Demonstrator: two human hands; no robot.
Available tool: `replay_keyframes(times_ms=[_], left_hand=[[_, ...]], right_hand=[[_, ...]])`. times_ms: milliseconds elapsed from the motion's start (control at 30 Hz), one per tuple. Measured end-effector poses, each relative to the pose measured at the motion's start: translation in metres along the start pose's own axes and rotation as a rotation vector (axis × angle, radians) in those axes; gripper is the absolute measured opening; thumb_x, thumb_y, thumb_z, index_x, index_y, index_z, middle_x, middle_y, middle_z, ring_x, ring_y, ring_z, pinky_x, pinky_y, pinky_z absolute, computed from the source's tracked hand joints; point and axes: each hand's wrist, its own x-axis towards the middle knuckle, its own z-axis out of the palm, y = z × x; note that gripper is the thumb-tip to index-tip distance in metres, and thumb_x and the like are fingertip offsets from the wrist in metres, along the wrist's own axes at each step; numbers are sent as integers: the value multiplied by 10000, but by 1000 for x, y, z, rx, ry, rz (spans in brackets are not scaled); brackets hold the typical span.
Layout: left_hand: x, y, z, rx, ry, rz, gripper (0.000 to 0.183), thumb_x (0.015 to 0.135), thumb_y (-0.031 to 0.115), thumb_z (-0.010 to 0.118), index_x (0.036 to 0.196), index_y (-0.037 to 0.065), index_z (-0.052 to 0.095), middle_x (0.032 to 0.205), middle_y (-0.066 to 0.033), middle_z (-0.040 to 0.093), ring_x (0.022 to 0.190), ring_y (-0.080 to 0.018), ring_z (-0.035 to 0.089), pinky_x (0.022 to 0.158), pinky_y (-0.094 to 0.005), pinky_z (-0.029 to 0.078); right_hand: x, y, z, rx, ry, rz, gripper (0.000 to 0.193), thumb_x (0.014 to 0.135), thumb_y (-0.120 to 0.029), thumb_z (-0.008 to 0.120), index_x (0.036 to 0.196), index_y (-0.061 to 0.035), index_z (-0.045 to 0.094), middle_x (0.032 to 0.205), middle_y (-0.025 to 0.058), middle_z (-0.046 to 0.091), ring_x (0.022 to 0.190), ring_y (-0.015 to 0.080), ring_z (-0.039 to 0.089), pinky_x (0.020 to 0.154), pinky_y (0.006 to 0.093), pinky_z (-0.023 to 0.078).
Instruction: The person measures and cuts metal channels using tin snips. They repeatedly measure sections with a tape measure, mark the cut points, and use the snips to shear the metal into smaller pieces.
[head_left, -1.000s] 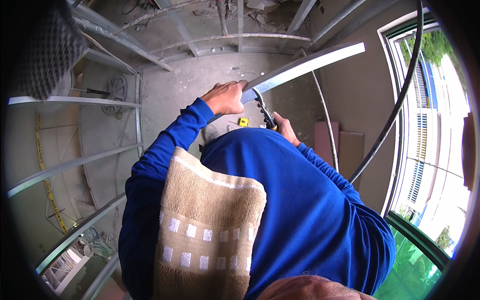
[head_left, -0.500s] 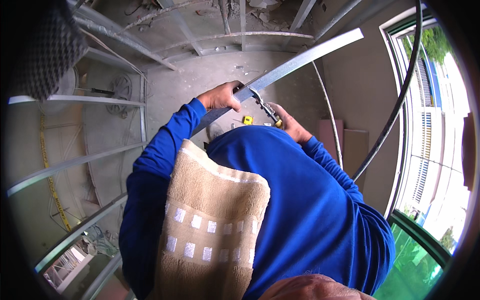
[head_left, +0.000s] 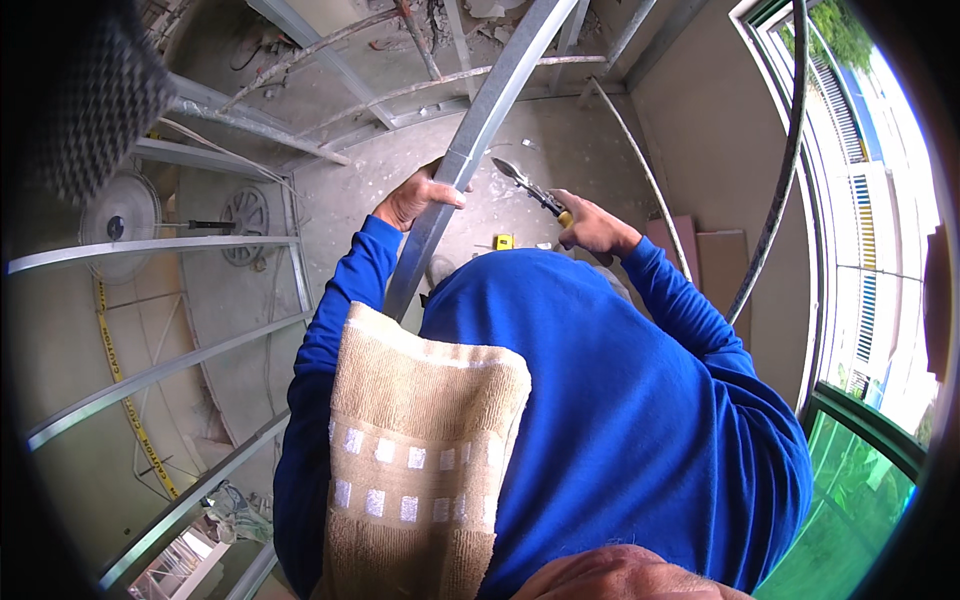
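An indoor building site: bare metal framing [head_left: 155, 247], yellow tape [head_left: 113, 360], dusty grey floor [head_left: 345, 200].

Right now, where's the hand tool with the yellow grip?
Head view, upper centre: the hand tool is in the right hand, its tip just right of the metal channel, not touching.

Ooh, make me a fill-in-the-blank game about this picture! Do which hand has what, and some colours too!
1. The bar is held in the person's own ____ hand.
2. The tool is held in the person's own ____ hand.
3. The tape measure is mostly ____.
4. The shirt is ____.

Missing words: left; right; yellow; blue.
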Motion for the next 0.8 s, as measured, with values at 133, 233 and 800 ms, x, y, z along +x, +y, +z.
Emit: replay_keyframes(times_ms=[133, 233, 800], left_hand=[[-2, 10, 15, 108, 45, 38, 649, 684, 260, 802, 1257, 13, 622, 1083, -103, 674, 1001, -212, 633, 922, -339, 514], [-4, 16, 24, 214, 117, 31, 795, 659, 248, 838, 1347, -25, 546, 1155, -181, 660, 1061, -265, 627, 983, -363, 494], [-82, 96, 99, 1034, 425, 303, 857, 620, 249, 845, 1358, 3, 484, 1186, -243, 612, 1057, -433, 649, 921, -479, 551]], right_hand=[[2, -12, -2, 0, -44, -3, 802, 713, -128, 725, 1454, 34, 462, 1200, 294, 642, 1149, 411, 616, 993, 429, 482], [5, -13, 2, -34, -49, -4, 819, 728, -138, 743, 1471, 31, 443, 1276, 300, 616, 1215, 410, 593, 1030, 434, 471], [44, -9, 41, -136, 311, -578, 634, 725, -104, 708, 1345, -17, 606, 1391, 248, 566, 1370, 453, 468, 1159, 471, 387]])
